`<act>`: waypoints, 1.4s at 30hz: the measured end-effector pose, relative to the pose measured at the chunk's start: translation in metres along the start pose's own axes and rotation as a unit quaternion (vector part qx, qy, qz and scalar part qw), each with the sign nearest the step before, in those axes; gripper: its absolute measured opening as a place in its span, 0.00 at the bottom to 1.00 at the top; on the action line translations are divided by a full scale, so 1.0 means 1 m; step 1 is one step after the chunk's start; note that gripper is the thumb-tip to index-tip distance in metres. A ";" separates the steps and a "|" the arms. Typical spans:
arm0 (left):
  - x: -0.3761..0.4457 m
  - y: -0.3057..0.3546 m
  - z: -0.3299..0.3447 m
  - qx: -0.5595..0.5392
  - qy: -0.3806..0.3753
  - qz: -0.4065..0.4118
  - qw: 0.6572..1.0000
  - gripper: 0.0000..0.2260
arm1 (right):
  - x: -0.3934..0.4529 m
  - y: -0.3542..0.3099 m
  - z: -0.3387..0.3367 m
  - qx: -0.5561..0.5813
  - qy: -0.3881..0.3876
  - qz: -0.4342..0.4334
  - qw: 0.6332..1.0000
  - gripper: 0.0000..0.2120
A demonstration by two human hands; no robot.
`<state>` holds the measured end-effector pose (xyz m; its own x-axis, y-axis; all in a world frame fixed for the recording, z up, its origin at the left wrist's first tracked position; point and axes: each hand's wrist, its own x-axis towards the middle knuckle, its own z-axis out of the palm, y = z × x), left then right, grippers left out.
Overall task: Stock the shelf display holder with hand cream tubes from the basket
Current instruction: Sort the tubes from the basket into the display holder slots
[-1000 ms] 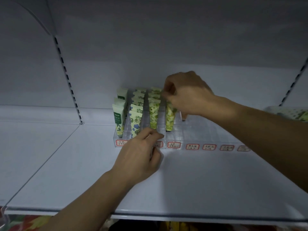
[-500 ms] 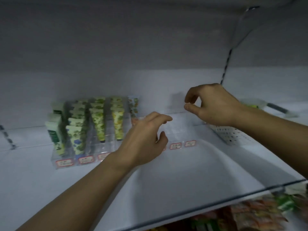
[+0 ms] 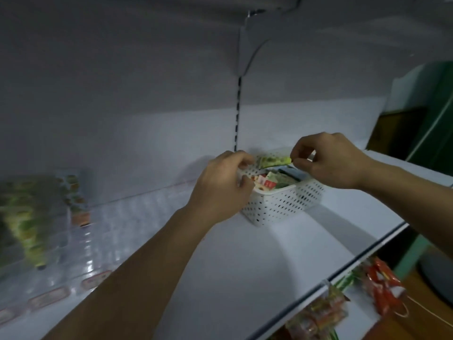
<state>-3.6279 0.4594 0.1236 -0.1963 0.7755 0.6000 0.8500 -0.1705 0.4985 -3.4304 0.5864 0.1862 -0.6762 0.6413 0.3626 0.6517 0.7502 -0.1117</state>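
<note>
A white perforated basket (image 3: 284,204) stands on the shelf at centre right, with several hand cream tubes (image 3: 274,180) lying inside. Above its rim a green patterned tube (image 3: 274,161) lies level, pinched at its right end by my right hand (image 3: 326,163). My left hand (image 3: 223,185) is at the tube's left end with its fingers curled; whether it grips the tube is hidden. The clear display holder (image 3: 81,249) sits at the left, blurred, with several green tubes (image 3: 27,229) standing in its left rows.
The white shelf (image 3: 232,278) runs from the holder to the basket, its front edge slanting down the right. Packaged goods (image 3: 348,300) hang below the edge. A slotted upright (image 3: 237,116) runs up the back wall behind the basket.
The view has swung right from the holder to the basket. Both hands have left the holder and reached the basket, and my right hand has picked up a green tube.
</note>
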 end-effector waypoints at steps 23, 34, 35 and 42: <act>0.018 -0.037 0.002 -0.044 0.014 -0.038 0.998 0.07 | 0.080 -0.042 0.064 -0.028 -0.203 -0.056 0.977 0.04; 0.022 -0.008 0.004 -0.230 0.016 -0.100 0.968 0.05 | 0.068 -0.053 -0.014 0.433 -0.032 -0.049 0.900 0.07; 0.022 -0.006 0.002 -0.249 0.017 -0.105 0.963 0.03 | 0.068 -0.052 -0.011 0.453 -0.052 -0.041 0.889 0.08; 0.021 -0.005 0.000 -0.296 0.017 -0.181 0.938 0.04 | 0.070 -0.029 0.057 0.008 -0.217 -0.008 0.976 0.12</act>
<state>-3.6362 0.4767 0.1337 -0.4427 0.8301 0.3391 0.3066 -0.2153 0.9272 -3.5166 0.6190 0.1621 -0.7701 0.6349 -0.0617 0.6370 0.7605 -0.1259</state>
